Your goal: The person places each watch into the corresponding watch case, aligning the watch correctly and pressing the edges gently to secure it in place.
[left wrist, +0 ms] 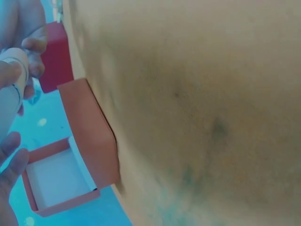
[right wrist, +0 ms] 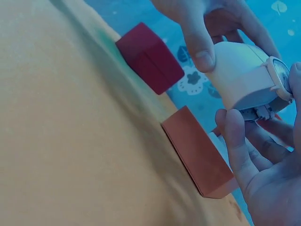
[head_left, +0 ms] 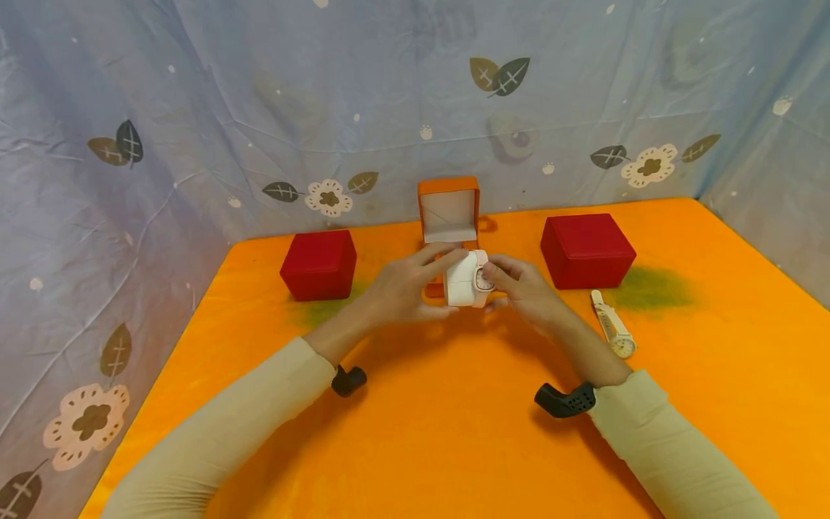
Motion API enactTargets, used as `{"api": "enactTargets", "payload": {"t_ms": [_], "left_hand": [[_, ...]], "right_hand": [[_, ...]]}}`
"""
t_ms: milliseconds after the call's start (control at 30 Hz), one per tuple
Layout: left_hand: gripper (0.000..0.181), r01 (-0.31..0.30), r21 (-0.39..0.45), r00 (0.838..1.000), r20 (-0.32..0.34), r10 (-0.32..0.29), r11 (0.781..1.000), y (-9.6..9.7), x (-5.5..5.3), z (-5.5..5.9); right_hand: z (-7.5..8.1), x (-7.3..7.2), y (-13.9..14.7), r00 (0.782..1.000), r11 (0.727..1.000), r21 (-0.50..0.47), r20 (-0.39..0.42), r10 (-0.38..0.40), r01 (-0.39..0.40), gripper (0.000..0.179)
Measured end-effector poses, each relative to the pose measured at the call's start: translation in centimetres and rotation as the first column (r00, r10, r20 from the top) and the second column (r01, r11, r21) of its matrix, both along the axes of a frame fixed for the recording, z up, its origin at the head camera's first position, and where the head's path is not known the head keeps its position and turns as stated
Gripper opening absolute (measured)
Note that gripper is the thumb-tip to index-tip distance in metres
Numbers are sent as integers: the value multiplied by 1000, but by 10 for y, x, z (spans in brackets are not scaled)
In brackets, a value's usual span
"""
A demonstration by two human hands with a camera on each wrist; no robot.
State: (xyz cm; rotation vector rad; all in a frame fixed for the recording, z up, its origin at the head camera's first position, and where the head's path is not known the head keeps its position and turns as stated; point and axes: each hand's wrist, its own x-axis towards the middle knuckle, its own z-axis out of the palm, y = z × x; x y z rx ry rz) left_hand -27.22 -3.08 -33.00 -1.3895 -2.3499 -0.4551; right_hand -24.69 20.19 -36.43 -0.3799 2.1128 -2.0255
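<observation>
Above the table, in the head view, my left hand (head_left: 402, 288) grips a white watch pillow (head_left: 459, 282) at its left end, thumb and fingers on opposite sides. A watch with a pale strap (head_left: 480, 295) is wrapped round the pillow's right part. My right hand (head_left: 528, 299) holds this watch, thumb on its face. In the right wrist view, the strap (right wrist: 256, 87) circles the pillow (right wrist: 237, 56), its buckle (right wrist: 264, 112) on the underside near the right fingers. Just behind the hands stands an orange watch box (head_left: 449, 185), lid raised, white inside; the hands partly hide its base.
A closed red box (head_left: 319, 265) stands on the left of the orange-covered table (head_left: 428, 432), another red box (head_left: 587, 251) on the right. In front of the right box lies a second pale-strapped watch (head_left: 616, 331). A patterned curtain (head_left: 389, 94) hangs behind.
</observation>
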Motion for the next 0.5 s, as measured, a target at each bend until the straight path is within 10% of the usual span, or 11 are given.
{"api": "enactTargets", "payload": {"t_ms": [500], "left_hand": [[75,17,-25,1000,12,-16,1000,-5,-3,3]], "right_hand": [[0,2,-6,998,997,76,-61,-26,30,53]]}}
